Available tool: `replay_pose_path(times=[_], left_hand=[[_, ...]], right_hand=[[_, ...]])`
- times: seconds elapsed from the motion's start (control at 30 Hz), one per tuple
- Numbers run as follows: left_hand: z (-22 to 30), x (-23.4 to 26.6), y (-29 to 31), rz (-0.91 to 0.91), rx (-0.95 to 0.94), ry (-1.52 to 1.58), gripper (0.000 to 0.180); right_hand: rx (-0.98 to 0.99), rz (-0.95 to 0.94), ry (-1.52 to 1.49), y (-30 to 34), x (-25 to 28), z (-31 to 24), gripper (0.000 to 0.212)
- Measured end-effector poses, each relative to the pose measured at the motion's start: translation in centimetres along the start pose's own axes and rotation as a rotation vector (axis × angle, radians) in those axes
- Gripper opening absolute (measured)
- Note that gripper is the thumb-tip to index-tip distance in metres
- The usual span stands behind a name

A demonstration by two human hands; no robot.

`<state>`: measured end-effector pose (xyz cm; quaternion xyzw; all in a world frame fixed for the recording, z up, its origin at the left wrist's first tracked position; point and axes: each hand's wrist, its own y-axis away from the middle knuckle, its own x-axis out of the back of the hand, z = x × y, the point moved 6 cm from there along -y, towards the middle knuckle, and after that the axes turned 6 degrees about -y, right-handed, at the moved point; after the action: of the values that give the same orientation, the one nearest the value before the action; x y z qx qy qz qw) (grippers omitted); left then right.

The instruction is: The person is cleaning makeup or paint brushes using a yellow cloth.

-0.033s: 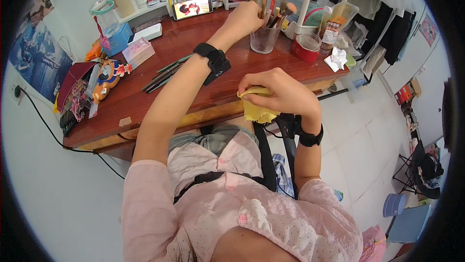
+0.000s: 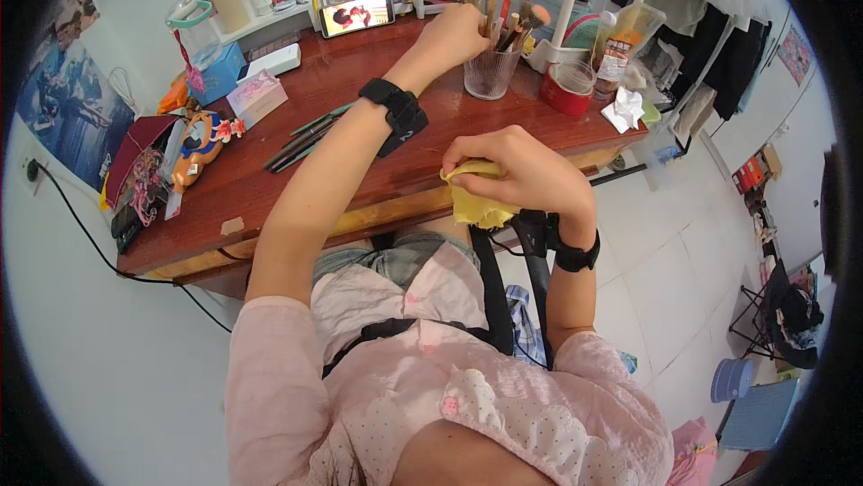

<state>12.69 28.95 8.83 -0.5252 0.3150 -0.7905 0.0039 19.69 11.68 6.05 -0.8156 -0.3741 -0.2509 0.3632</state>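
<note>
My left hand (image 2: 452, 35) reaches across the desk to a clear ribbed cup (image 2: 489, 83). Its fingers are closed at the handle of a makeup brush on the cup's left side; the fingertips are partly hidden. Several other makeup brushes (image 2: 538, 16) stand upright in the cup, one with a fluffy tan head. Above the desk's front edge, my right hand (image 2: 535, 167) pinches a thin yellow cloth (image 2: 481, 210) that hangs down over my lap. Left of my left forearm, several slim dark brushes or pencils (image 2: 306, 140) lie on the desk.
A lit phone (image 2: 358, 16) leans at the back of the red-brown desk (image 2: 378, 189). Right of the cup are a red round container (image 2: 566, 95), a bottle (image 2: 615, 63) and crumpled tissue (image 2: 626, 111). A pink-white box (image 2: 257, 98) and an orange figure (image 2: 198, 151) sit at left.
</note>
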Motion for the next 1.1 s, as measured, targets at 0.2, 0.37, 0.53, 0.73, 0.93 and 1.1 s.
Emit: replay_pose_path(times=[0.2,0.37,0.53,0.73,0.93,1.1], left_hand=[[0.5,1.0,-0.3,0.102,-0.021,0.118,0.024],[1.3,2.1,0.6,0.079,-0.088,0.259,0.018],[0.2,1.7,1.3,-0.073,-0.011,0.411,0.019],[0.2,4.8,6.5,0.011,-0.032,0.498,0.035],[1.8,5.4,15.7,-0.418,-0.038,0.944,0.034],[0.7,5.9,19.7,-0.269,0.132,1.110,0.041]], right_hand=[[-0.009,0.004,0.000,0.1,0.2,0.2,0.015],[-0.039,0.003,0.022,0.1,0.3,0.3,0.017],[0.034,0.068,0.023,0.0,0.5,0.1,0.016],[0.035,0.266,0.042,0.2,1.9,-0.4,0.016],[-0.096,0.403,-0.012,-0.2,2.0,-0.1,0.015],[-0.023,0.435,-0.052,-1.2,0.5,-0.6,0.014]])
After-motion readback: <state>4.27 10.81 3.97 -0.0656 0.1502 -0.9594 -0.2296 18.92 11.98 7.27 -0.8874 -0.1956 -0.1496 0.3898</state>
